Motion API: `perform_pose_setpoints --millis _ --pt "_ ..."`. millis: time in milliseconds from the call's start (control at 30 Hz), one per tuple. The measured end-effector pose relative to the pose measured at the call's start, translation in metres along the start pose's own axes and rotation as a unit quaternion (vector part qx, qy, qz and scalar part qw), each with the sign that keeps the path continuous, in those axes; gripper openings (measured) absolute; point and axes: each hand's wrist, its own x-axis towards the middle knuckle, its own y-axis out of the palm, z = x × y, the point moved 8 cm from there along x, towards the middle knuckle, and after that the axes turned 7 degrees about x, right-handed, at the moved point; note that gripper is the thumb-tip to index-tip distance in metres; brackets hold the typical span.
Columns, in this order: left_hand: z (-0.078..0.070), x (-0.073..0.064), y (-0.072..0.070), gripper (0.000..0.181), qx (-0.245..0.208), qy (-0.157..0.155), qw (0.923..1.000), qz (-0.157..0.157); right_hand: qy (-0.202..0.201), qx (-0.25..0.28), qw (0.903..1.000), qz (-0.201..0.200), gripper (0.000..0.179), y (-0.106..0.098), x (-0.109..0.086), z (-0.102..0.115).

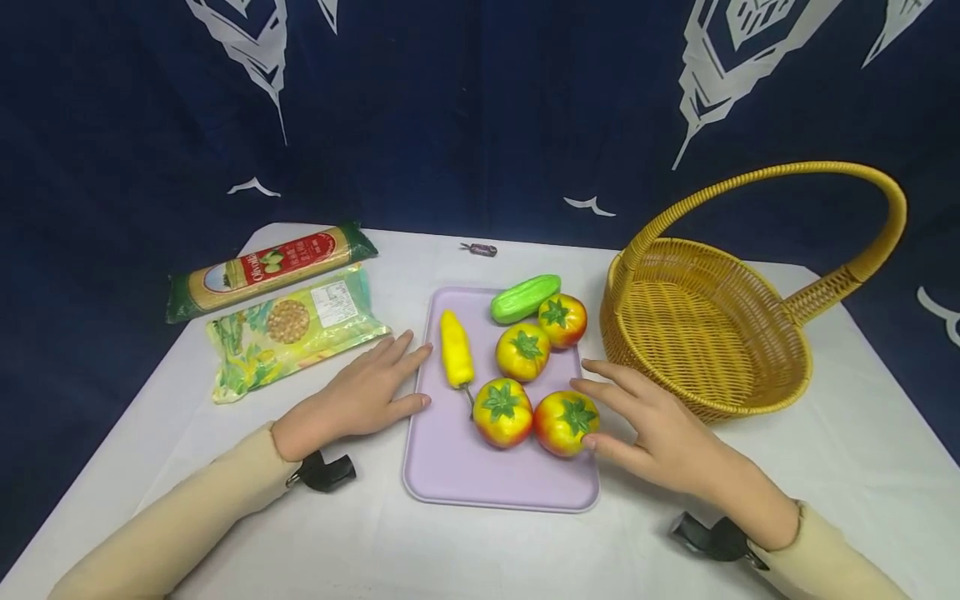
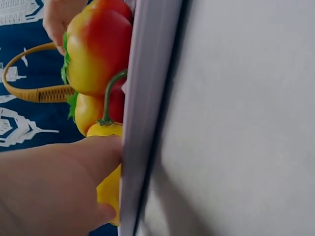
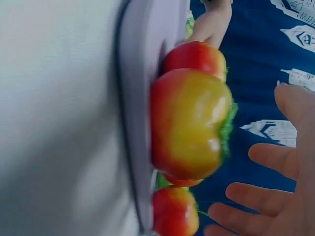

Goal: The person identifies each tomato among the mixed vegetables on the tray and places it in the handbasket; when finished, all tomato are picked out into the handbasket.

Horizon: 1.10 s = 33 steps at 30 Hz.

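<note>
A lilac tray [image 1: 495,483] lies on the table with several yellow-red toy tomatoes on it, a long yellow chili pepper [image 1: 456,350] and a green cucumber [image 1: 527,298]. At the tray's left rim my left hand [image 1: 366,390] lies with fingers extended, thumb and fingertips right by the edge near the pepper. My right hand [image 1: 667,433] hovers at the right rim, fingers spread, its thumb beside the front right tomato [image 1: 566,423]. In the right wrist view a gap shows between those fingers and the tomato [image 3: 192,123]. Neither hand grips anything.
A wicker basket [image 1: 772,400] with a tall handle stands right of the tray. To the left lie a pack of spaghetti [image 1: 262,271] and a green-yellow bag [image 1: 300,325]. A small dark object [image 1: 480,249] sits near the back edge, before a navy patterned curtain [image 1: 480,125].
</note>
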Motion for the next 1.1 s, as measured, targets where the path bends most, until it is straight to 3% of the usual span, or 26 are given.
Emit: perform_pose_setpoints --millis 167,300,633,1100 --pt "0.002 0.009 0.005 0.069 -0.024 0.019 0.9995 -0.006 0.039 0.043 0.9977 0.036 0.060 0.017 0.000 -0.005" --pt "0.005 0.013 0.007 0.068 -0.042 0.034 0.9984 -0.016 0.046 0.076 0.9951 0.045 0.064 0.027 0.000 -0.007" --pt "0.010 0.015 0.011 0.066 -0.069 0.049 0.9959 -0.033 0.018 0.091 0.9955 0.018 0.063 0.031 -0.001 -0.008" --pt "0.017 0.019 0.016 0.061 -0.092 0.044 0.9926 -0.066 0.020 0.121 0.9924 0.010 0.063 0.034 0.000 -0.012"
